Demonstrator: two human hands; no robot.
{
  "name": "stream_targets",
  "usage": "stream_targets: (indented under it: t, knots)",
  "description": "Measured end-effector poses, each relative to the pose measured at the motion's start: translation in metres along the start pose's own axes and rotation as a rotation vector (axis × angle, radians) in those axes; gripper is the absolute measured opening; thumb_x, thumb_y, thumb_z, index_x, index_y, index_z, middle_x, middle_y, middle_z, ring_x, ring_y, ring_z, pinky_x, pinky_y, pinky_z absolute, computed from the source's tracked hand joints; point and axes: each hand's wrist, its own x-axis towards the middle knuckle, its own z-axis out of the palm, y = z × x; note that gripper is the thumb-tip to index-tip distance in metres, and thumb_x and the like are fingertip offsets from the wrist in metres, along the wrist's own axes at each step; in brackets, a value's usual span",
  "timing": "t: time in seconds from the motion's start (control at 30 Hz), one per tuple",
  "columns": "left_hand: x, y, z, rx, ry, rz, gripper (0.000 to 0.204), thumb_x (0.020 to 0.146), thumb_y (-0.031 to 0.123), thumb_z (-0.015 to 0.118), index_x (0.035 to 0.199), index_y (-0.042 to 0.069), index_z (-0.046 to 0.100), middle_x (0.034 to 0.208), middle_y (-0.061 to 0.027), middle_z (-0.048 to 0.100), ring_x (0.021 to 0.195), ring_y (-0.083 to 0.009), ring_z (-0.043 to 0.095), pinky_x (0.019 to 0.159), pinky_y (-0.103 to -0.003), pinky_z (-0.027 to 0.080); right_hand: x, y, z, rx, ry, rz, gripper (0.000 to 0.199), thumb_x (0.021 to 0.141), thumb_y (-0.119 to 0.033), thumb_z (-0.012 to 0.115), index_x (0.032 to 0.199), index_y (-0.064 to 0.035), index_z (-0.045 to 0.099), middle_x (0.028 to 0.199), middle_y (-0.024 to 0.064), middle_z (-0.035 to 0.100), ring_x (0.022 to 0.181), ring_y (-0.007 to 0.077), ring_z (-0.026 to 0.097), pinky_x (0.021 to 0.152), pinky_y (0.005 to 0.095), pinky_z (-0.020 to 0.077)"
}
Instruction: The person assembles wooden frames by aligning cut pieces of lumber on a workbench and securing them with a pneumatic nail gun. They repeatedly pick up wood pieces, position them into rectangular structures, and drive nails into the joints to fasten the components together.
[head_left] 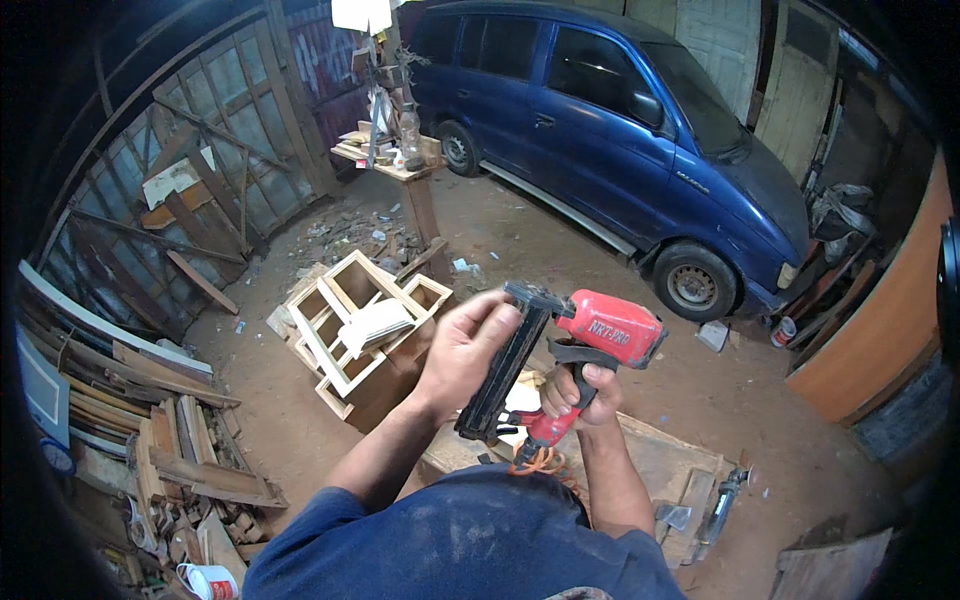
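Note:
A red and black air nail gun (622, 328) is held up in front of my chest, its long black magazine slanting down to the left. My right hand (588, 396) is wrapped round its handle below the red body. At the upper end of the magazine, by the nose, my left hand (465, 350) is closed, with thumb and fingers against the black metal. What lies under those fingertips is hidden. An orange coiled hose (543, 461) hangs from the bottom of the handle.
A wooden workbench (660, 450) stands before me, with a blue-grey tool (722, 510) at its right end. Light wooden frames (345, 375) are stacked to the left. Scrap wood (195, 450) lies farther left. A blue van (600, 150) and a small stand (405, 168) are beyond.

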Motion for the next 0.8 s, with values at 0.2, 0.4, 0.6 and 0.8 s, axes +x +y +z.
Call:
stream_targets:
  t: [0.2, 0.4, 0.6, 0.8]
  knots:
    - [-0.013, 0.015, 0.034, 0.377, -0.057, 0.263, 0.022, 0.095, 0.013, 0.072, 0.110, -0.002, 0.074, 0.089, -0.0048, 0.075, 0.080, -0.0052, 0.065, 0.068, -0.023, 0.051, 0.001, -0.007, -0.022, 0.093, -0.028, -0.022, 0.052, 0.092, -0.042, 0.063, 0.124, -0.0020, 0.059, 0.058, 0.0029, 0.052, 0.045, 0.0186, 0.052, 0.046, 0.0366, 0.0472]
    - [-0.016, 0.004, 0.043, 0.345, -0.021, 0.302, 0.035, 0.088, 0.015, 0.080, 0.117, -0.002, 0.073, 0.098, -0.0149, 0.077, 0.084, -0.0107, 0.072, 0.071, -0.026, 0.057, -0.008, 0.000, -0.045, 0.301, -0.042, 0.027, 0.051, 0.088, -0.045, 0.069, 0.121, -0.0065, 0.064, 0.056, 0.0023, 0.050, 0.045, 0.0191, 0.052, 0.044, 0.0362, 0.0451]
    - [0.004, -0.008, 0.014, 0.093, -0.041, 0.158, 0.024, 0.099, 0.018, 0.069, 0.112, -0.002, 0.073, 0.089, 0.0025, 0.070, 0.082, -0.0038, 0.061, 0.070, -0.023, 0.050, -0.001, -0.013, -0.007, 0.025, 0.051, 0.075, 0.045, 0.090, -0.038, 0.065, 0.110, 0.0026, 0.060, 0.058, 0.0018, 0.049, 0.048, 0.0178, 0.052, 0.049, 0.0350, 0.0460]
    - [-0.012, -0.062, -0.056, 0.185, -0.092, 0.075, 0.041, 0.107, 0.033, 0.056, 0.132, 0.000, 0.060, 0.101, -0.0015, 0.068, 0.087, -0.0077, 0.060, 0.076, -0.027, 0.052, 0.001, 0.010, 0.063, -0.607, 0.341, 0.128, 0.024, 0.092, -0.024, 0.059, 0.087, 0.0000, 0.058, 0.062, 0.0064, 0.052, 0.058, 0.0202, 0.056, 0.060, 0.0361, 0.0489]
